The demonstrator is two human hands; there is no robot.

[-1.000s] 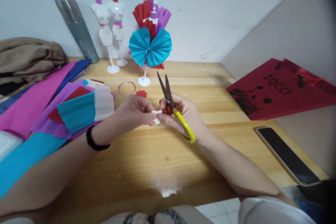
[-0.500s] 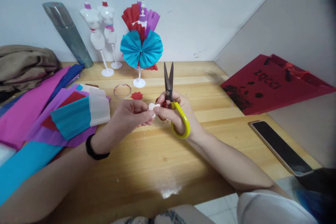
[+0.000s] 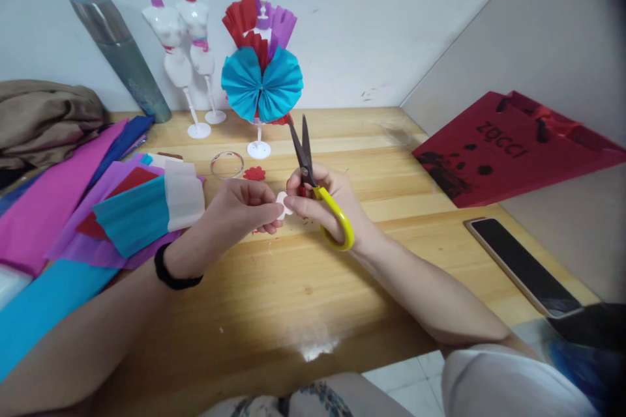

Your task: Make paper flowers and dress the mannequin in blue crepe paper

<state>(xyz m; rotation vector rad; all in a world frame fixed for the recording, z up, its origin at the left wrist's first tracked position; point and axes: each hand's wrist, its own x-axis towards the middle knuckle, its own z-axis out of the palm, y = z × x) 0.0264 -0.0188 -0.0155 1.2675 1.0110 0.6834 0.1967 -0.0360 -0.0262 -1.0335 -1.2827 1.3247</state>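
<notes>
Between thumb and fingers, my left hand (image 3: 247, 207) pinches a small white paper piece (image 3: 282, 206) with a rounded, petal-like edge. My right hand (image 3: 330, 199) has its thumb and fingertips at the same piece's right side. Scissors (image 3: 306, 169) with yellow and red handles hang in my right hand, their dark blades slightly apart and pointing away from me. Just beyond the hands, a red paper flower (image 3: 254, 173) lies on the wooden table (image 3: 313, 313), beside a clear ring (image 3: 227, 165).
Crepe paper sheets (image 3: 132, 215) pile up at left near a brown cloth (image 3: 49, 117). A bottle (image 3: 122, 58), two bare white mannequins (image 3: 177, 65) and one dressed in a blue paper fan (image 3: 263, 86) stand at the back. At right are a red bag (image 3: 508, 150) and a phone (image 3: 525, 267).
The scissors have tilted a little to the left in my right hand. The white piece has turned slightly between my fingers, and the whole view has shifted a little.
</notes>
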